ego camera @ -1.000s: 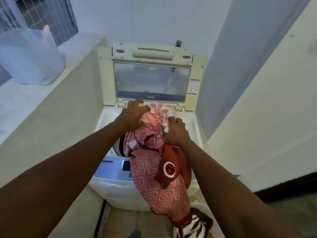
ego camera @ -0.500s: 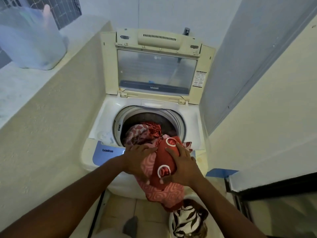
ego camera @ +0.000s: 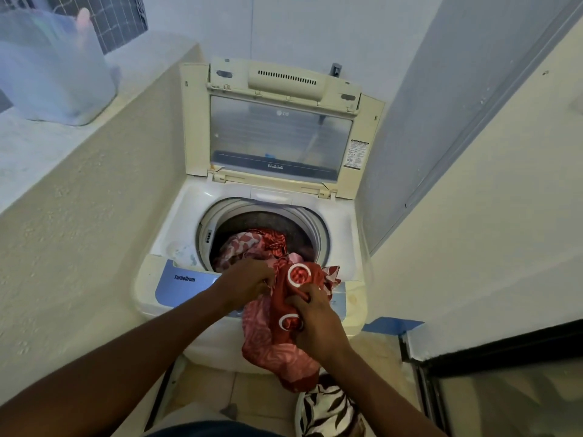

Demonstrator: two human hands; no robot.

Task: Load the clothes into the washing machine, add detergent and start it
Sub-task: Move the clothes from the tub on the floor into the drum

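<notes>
A white top-loading washing machine point(ego camera: 176, 247) stands in front of me with its lid point(ego camera: 280, 137) raised. Red and pink patterned clothes point(ego camera: 252, 244) lie in the drum. A red and pink cloth point(ego camera: 268, 345) hangs from the drum mouth over the blue control panel point(ego camera: 186, 280) and down the machine's front. My left hand point(ego camera: 246, 279) grips the cloth at the drum's front edge. My right hand point(ego camera: 312, 313) grips its dark red part with white rings, lower on the front.
A black-and-white patterned cloth point(ego camera: 328, 411) lies low on the floor to the right. A translucent plastic bag point(ego camera: 53, 67) sits on the ledge at upper left. Walls close in on both sides; a dark-framed glass panel point(ego camera: 504, 389) is at lower right.
The bundle that both hands held up near the lid has come down; part of it now lies in the drum. My hands have moved down to the machine's front edge, gripping the hanging part.
</notes>
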